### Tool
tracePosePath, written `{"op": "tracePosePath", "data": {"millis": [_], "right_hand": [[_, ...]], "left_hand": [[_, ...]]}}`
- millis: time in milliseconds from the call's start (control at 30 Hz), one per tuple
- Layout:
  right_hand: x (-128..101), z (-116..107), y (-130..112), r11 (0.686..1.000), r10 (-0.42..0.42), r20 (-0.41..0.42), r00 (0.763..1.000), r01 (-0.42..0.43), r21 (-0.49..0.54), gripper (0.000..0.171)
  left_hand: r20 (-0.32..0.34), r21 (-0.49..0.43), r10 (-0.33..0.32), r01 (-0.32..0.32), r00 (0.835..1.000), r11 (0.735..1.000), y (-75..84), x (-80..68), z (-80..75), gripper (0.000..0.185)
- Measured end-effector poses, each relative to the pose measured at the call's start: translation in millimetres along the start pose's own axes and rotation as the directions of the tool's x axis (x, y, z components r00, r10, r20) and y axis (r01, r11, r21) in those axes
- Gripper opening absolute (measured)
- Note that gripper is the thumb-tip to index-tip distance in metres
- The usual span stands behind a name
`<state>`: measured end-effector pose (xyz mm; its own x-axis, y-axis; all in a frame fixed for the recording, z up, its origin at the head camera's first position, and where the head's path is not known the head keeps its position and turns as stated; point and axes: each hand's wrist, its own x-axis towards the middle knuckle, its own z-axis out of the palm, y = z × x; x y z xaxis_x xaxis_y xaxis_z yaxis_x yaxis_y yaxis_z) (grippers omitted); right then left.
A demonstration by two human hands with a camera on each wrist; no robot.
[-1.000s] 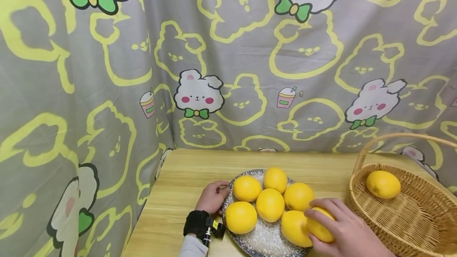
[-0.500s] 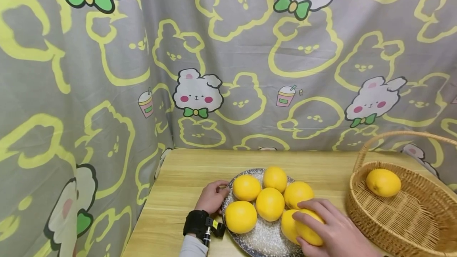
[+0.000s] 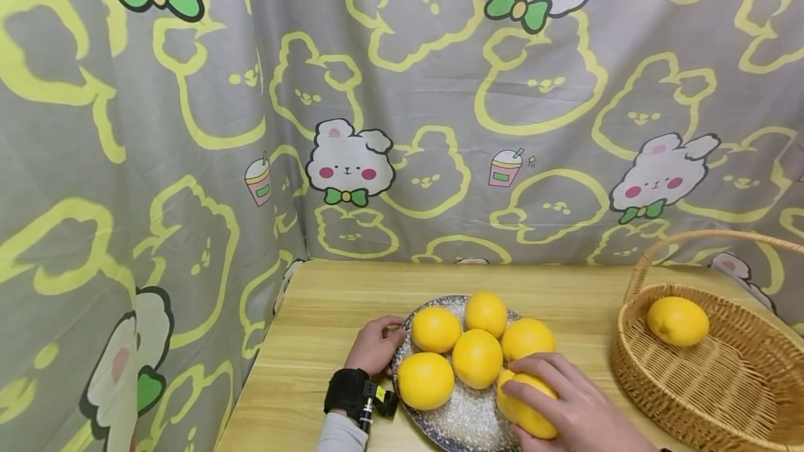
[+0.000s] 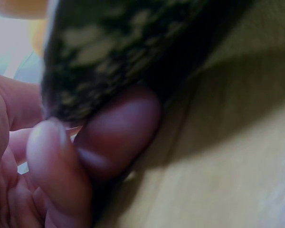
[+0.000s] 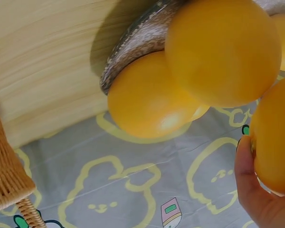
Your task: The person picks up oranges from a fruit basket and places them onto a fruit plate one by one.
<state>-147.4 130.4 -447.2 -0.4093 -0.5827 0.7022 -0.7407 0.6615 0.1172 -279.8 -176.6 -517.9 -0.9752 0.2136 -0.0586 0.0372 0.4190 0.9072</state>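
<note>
The right hand (image 3: 568, 407), gripping one lemon (image 3: 527, 407), has shifted leftward and slightly toward the near edge of the plate (image 3: 461, 417) over the last second. The held lemon moved with it and now covers most of the neighbouring lemon at the plate's near right, which was plainly visible a second ago. The camera view also drifted a little, placing the basket (image 3: 722, 382) slightly further right.

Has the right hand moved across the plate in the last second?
Yes. The right hand, gripping a lemon, has slid leftward toward the plate's middle, away from the basket.
</note>
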Motion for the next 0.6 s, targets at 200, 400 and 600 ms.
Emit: {"op": "tracePosePath", "data": {"millis": [200, 400, 600], "right_hand": [[3, 6, -5, 1.000, -0.022, 0.005, 1.000, 0.022, 0.020, 0.034], [5, 7, -12, 0.999, -0.008, 0.064, 0.998, 0.005, 0.052, 0.033], [4, 12, -21, 0.999, 0.007, 0.123, 0.992, -0.013, 0.046, 0.050]], "left_hand": [[-0.004, 0.012, 0.003, -0.002, 1.000, 1.000, -1.0, 0.6, 0.3, 0.034], [-0.005, 0.013, 0.000, 0.000, 1.000, 1.000, -1.9, 1.6, 0.3, 0.034], [-0.008, 0.014, 0.005, -0.005, 1.000, 1.000, -0.7, 1.5, 0.9, 0.034]]}}
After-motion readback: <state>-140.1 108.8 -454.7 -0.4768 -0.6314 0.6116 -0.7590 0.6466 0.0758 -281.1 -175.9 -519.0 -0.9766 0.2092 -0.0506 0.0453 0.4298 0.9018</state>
